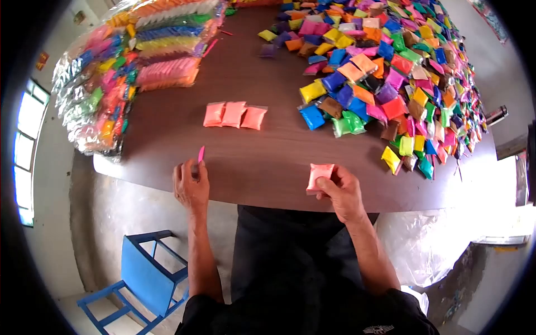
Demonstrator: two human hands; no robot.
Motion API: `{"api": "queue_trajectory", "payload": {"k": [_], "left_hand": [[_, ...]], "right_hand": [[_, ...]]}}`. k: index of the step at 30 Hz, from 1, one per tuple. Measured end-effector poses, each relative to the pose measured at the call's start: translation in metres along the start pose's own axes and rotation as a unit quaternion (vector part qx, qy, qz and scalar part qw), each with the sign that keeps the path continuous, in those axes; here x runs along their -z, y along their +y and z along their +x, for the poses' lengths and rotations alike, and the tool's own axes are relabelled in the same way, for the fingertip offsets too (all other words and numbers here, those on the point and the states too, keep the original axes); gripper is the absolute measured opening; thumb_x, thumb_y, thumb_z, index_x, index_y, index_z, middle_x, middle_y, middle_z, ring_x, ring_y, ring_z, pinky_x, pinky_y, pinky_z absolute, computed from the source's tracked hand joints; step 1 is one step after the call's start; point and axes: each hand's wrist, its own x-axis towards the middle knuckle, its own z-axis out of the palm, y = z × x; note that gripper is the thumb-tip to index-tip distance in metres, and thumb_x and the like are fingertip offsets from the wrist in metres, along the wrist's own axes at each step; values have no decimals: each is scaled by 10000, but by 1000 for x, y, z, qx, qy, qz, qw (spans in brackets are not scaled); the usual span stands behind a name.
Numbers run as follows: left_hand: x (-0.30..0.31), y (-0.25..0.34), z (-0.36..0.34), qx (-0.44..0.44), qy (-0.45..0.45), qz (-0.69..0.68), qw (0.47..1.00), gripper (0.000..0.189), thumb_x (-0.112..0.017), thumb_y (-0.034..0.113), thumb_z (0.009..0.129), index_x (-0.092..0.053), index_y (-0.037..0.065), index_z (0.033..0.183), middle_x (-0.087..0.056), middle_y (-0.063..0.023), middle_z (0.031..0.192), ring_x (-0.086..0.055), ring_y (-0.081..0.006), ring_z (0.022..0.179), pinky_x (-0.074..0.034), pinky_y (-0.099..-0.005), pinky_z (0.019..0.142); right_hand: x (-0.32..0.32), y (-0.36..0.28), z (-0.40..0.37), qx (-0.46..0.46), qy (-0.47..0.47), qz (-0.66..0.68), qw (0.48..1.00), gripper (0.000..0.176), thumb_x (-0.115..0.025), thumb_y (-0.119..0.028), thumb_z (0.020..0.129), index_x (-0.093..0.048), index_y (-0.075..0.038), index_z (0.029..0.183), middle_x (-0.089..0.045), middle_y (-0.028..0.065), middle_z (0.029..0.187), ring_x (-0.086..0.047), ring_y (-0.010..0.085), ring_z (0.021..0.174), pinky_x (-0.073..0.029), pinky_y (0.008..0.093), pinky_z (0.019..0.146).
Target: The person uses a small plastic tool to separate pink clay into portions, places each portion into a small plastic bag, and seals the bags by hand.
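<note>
Between the thumb and fingers of my right hand (341, 192) is a small clear packet of salmon-pink material (320, 174), held at the table's front edge. My left hand (191, 184) is closed at the front edge too, with a thin bright pink piece (201, 153) sticking up from its fingertips; its kind is too small to make out. Ahead of both hands, a row of three salmon-pink packets (233, 114) lies flat on the brown table (268, 156), their edges overlapping or close together.
A large heap of packets in many colours (391, 84) covers the right side of the table. Packets in neat coloured rows (170, 47) fill the back left, beside clear plastic-wrapped ones (92, 100). A blue chair (146, 273) stands on the floor at left; clear plastic sheeting (424, 245) hangs at right.
</note>
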Motion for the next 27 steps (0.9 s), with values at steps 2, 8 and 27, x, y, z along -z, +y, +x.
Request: {"api": "queue_trajectory", "payload": {"k": [2, 8, 27], "left_hand": [[6, 4, 1, -111, 27, 43, 993, 270, -794, 154, 919, -728, 53, 1161, -728, -138, 1151, -663, -372, 1109, -534, -460, 983], [22, 105, -33, -22, -138, -255, 957, 302, -830, 125, 883, -736, 23, 1151, -750, -169, 1052, -724, -332, 933, -573, -413, 821], [-13, 153, -44, 91, -330, -458, 820, 259, -767, 268, 965, -703, 19, 932, -695, -23, 836, -576, -123, 788, -471, -295, 713]], "right_hand": [[0, 5, -1, 15, -3, -8, 1000, 293, -681, -56, 994, -690, 10, 1279, -741, 64, 1068, -698, 117, 870, -554, 253, 682], [-7, 3, -3, 21, -8, -62, 998, 215, -715, -67, 980, -716, 12, 1180, -755, 39, 962, -688, 91, 827, -555, 262, 719], [-6, 5, -7, 160, -29, -245, 956, 213, -773, -187, 937, -715, -25, 1063, -714, 137, 848, -687, 273, 736, -532, 372, 685]]}}
